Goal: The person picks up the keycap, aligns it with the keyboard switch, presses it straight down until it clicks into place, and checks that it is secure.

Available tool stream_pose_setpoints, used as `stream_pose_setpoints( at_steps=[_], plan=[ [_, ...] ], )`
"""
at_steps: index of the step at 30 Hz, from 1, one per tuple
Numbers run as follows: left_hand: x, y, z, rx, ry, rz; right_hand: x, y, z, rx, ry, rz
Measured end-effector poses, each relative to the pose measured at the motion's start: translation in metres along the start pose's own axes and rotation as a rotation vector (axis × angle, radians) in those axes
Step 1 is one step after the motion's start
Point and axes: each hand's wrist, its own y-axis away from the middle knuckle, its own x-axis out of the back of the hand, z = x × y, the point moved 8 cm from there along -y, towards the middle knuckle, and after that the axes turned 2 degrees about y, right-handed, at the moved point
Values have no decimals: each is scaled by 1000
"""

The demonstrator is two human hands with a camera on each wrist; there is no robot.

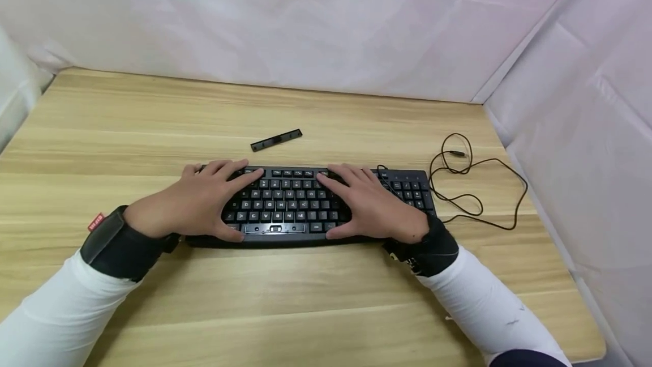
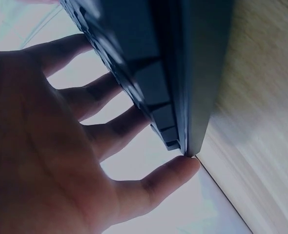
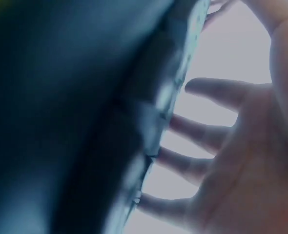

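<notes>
A black computer keyboard [image 1: 285,205] lies on the wooden table in front of me. Over its left part my left hand [image 1: 201,200] is spread, thumb near the front edge and the other fingers towards the back edge. In the left wrist view one fingertip of the left hand [image 2: 46,146] touches the keyboard's end [image 2: 156,73]. My right hand [image 1: 374,205] spreads in the same way over the right part, its fingers straight against the keys in the right wrist view. Along the front row, a long slot [image 1: 275,229] shows bare, without a keycap.
Behind the keyboard lies a slim black bar [image 1: 276,140], shaped like a space bar turned underside up. The keyboard's thin cable [image 1: 479,217] loops on the table at the right, with its plug [image 1: 457,154]. White cloth [image 1: 305,33] hangs behind and at the sides.
</notes>
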Motion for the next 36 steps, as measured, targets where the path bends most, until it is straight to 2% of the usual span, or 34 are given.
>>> stream_pose_setpoints(
  at_steps=[5,11,14,17,19,21,26,29,32,36],
  plan=[
    [-1,11,-6,0,-1,7,-7,-7,-13,22,98,19],
    [-2,22,-15,16,15,21,-7,-19,-28,18,114,65],
    [-1,23,-21,43,54,-15,-8,-25,-31,11,109,64],
    [7,19,-29,61,76,-50,-11,-31,-33,9,94,64],
    [13,12,-34,72,53,-66,-13,-35,-34,3,88,64],
    [19,1,-39,77,12,-54,-15,-39,-35,1,83,63],
    [36,-35,-52,115,-65,44,-21,-48,-36,3,62,48],
    [44,-57,-62,141,-96,70,-23,-53,-37,-1,64,46],
    [43,-78,-72,161,-136,51,-25,-57,-39,-7,86,50],
    [30,-97,-86,174,-160,2,-29,-59,-42,-7,90,44]
  ],
)
